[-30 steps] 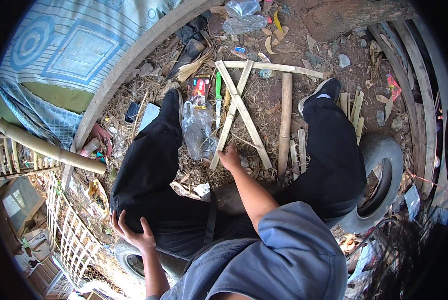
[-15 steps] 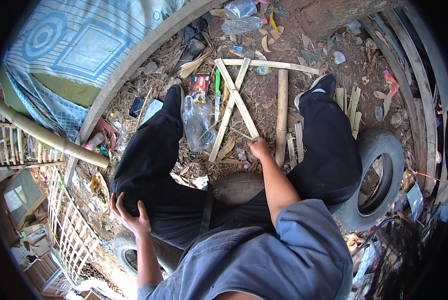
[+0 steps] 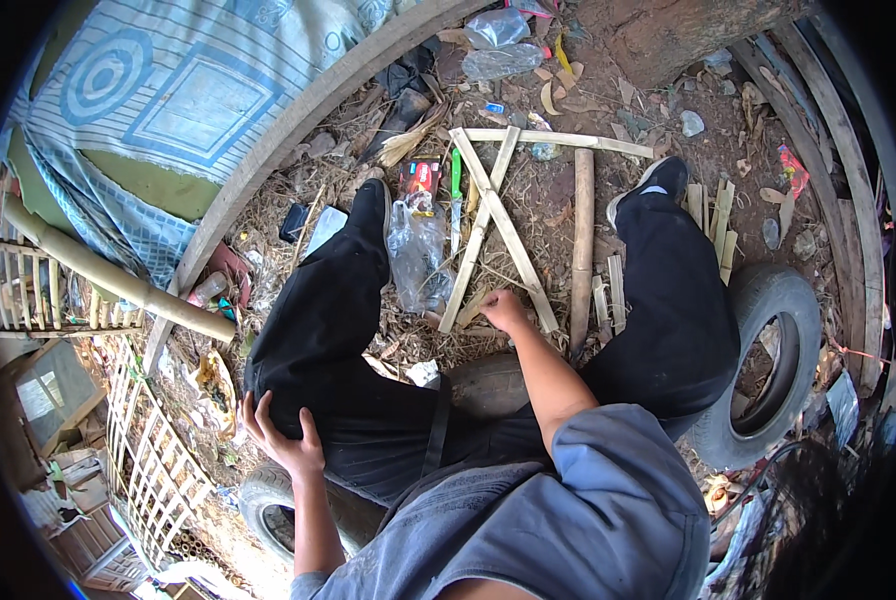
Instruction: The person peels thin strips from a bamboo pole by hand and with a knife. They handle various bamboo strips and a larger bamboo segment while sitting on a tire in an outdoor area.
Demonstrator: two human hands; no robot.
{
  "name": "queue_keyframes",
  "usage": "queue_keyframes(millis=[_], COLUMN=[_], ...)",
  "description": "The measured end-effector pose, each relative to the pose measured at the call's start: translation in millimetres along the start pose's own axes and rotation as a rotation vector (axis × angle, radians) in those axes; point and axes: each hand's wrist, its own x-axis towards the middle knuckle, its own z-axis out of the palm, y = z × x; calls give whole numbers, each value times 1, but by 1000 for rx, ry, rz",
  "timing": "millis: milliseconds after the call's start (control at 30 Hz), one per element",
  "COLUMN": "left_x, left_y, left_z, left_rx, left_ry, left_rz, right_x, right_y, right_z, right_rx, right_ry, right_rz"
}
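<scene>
My left hand (image 3: 286, 437) rests on the left thigh of my black trousers, fingers spread and nothing in it. Low over the ground between my legs, my right hand (image 3: 505, 311) has its fingers drawn together beside a dry brown leaf (image 3: 472, 309); whether they grip it is hidden. Two flat bamboo strips cross in an X: one (image 3: 513, 235) ends just right of that hand, the other (image 3: 460, 290) just left. Across their far ends lies a third strip (image 3: 588, 140). A round bamboo pole (image 3: 582, 240) lies to the right. Left of the X is a green-handled knife (image 3: 456, 190).
Crumpled clear plastic (image 3: 416, 250) and a red packet (image 3: 421, 177) lie by my left shoe. Short bamboo pieces (image 3: 723, 215) sit by my right leg, near a tyre (image 3: 758, 400). A curved wooden edge (image 3: 268, 150) borders a blue patterned cloth (image 3: 188, 90). Plastic bottles (image 3: 503, 60) lie farther off.
My right hand has left the near end of one crossed strip and moved left to the dry leaf. My left hand stays on my thigh. The whole view has shifted slightly.
</scene>
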Motion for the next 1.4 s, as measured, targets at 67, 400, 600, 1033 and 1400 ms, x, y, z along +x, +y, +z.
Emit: queue_keyframes(millis=[67, 400, 600, 1033, 1400], left_x=[0, 4, 8, 8, 11], left_y=[4, 10, 11, 10, 17], left_z=[4, 0, 1, 1, 0], left_rx=[-32, 92, 57, 110, 119], left_ry=[-10, -7, -17, -4, -24], left_rz=[-10, -30, -82, -53, -42], right_x=[7, 11, 11, 13, -16], right_y=[-6, -63, -66, -58, -44], right_z=[20, 81, 69, 52, -28], right_rx=[-9, -45, -69, -123, -196], right_ry=[16, 224, 252, 80, 527], right_rz=[88, 347, 364, 365, 21])
